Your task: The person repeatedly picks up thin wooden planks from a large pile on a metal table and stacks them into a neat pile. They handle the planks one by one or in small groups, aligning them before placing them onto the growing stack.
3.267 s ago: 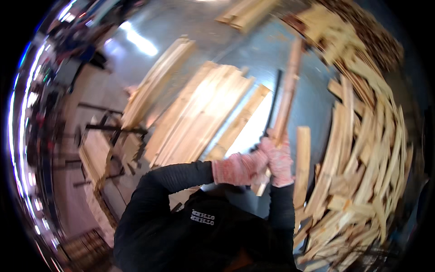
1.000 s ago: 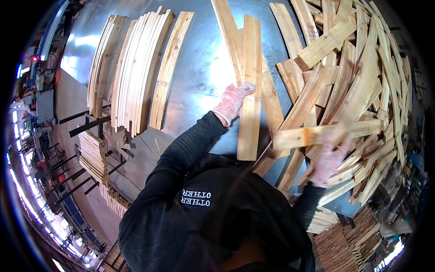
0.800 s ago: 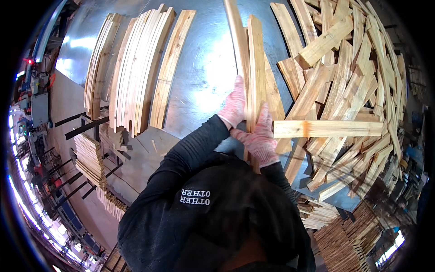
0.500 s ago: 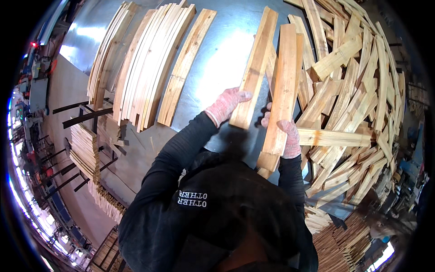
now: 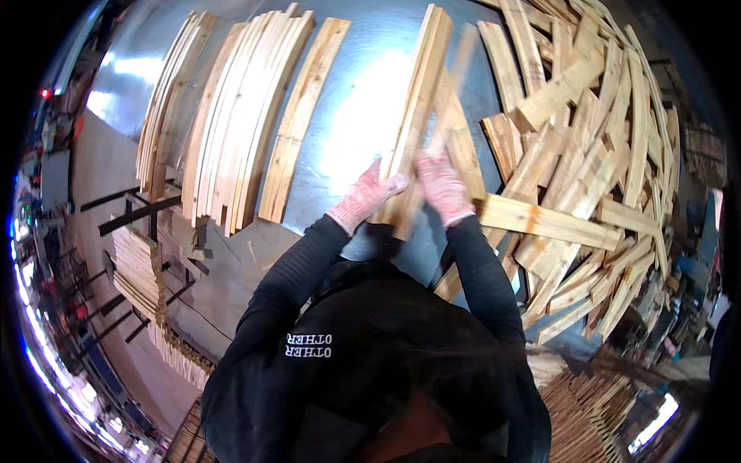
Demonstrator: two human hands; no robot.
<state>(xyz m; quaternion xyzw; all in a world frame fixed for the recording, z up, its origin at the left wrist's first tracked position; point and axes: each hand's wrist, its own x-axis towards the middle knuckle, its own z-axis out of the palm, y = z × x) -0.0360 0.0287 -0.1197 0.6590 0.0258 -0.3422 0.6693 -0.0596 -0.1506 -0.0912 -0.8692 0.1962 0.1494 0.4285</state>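
My left hand (image 5: 363, 199), in a red-and-white knit glove, grips the near end of wooden boards (image 5: 417, 100) stood on edge side by side. From the right, my right hand (image 5: 445, 187), gloved alike, closes on a narrow board (image 5: 457, 85) that is smeared by motion and lies close against them. Its fingers are partly hidden. Another board (image 5: 463, 150) lies slanted on the metal tabletop (image 5: 359, 116), just beyond my right hand. One separate flat board (image 5: 305, 116) rests to the left of my left hand.
On the left, a row of boards on edge (image 5: 247, 116) and a smaller bundle (image 5: 174, 100) stand on the table. A jumbled heap of boards (image 5: 571, 162) covers the right side. Stacked wood (image 5: 139, 262) sits on a black rack below the table's left edge.
My right hand has moved left with its board, up against my left hand's. The boards in my left hand have turned from flat onto their edges.
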